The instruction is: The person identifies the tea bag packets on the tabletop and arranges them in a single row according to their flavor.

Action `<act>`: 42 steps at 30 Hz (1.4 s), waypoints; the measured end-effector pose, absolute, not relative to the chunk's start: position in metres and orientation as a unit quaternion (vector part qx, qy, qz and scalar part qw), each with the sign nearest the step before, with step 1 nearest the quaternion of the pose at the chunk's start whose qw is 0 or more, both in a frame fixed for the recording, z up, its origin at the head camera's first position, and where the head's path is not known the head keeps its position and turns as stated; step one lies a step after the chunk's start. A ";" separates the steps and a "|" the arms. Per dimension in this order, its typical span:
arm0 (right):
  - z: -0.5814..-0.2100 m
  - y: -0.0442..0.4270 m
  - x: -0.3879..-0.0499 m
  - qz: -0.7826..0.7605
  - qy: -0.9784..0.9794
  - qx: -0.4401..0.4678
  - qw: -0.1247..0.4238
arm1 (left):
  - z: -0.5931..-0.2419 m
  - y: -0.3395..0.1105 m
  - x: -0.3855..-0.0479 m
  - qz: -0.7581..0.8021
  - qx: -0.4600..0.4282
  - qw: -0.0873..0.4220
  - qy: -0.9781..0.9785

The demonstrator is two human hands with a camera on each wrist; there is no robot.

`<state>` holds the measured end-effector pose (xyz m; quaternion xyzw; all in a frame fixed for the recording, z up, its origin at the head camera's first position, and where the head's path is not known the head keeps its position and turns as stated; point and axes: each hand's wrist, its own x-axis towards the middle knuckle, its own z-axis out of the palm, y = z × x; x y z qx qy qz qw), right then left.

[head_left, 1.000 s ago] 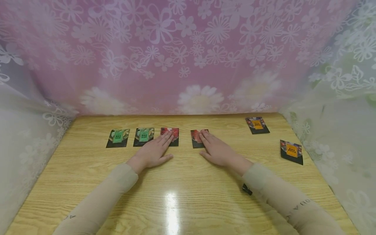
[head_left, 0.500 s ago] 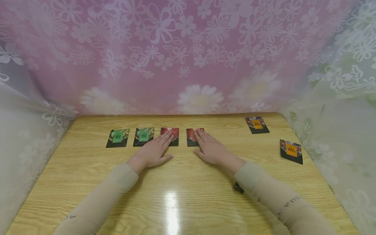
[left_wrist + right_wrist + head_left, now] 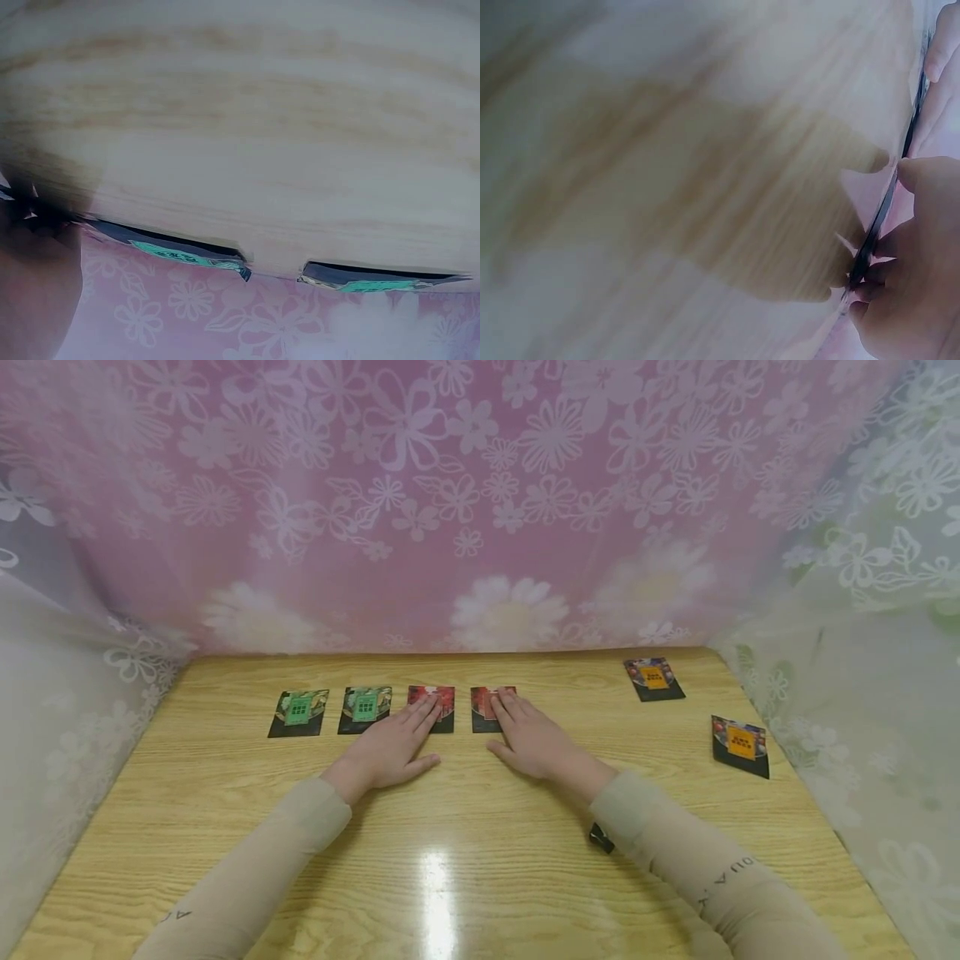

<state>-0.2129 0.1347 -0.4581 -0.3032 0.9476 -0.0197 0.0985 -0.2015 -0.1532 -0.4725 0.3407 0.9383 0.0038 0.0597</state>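
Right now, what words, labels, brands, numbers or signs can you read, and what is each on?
"A": left sleeve, beside a partial mark.
"U", "A": right sleeve, among other letters; the whole word is unclear.
Green-labelled sachets: dark characters, too small to read.
Orange-labelled sachets: likewise too small.
Red sachets: partly covered by the left hand and right hand; nothing readable.
No brand or number legible.

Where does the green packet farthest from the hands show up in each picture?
Head: the green packet sits at the row's left end.
Left wrist: lower right, to the right of the other green packet.
Right wrist: not in it.
Shared landmark: the wooden tabletop, visible in all three.
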 end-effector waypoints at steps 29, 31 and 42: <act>-0.452 0.286 -0.249 -0.050 0.974 -0.220 0.034 | -0.473 -0.153 -0.202 0.003 0.346 0.057 0.937; -0.449 0.298 -0.252 -0.052 0.975 -0.214 0.038 | -0.473 -0.153 -0.202 0.003 0.347 0.055 0.936; -0.448 0.344 -0.268 -0.057 0.980 -0.178 0.069 | -0.471 -0.153 -0.201 0.008 0.348 0.055 0.936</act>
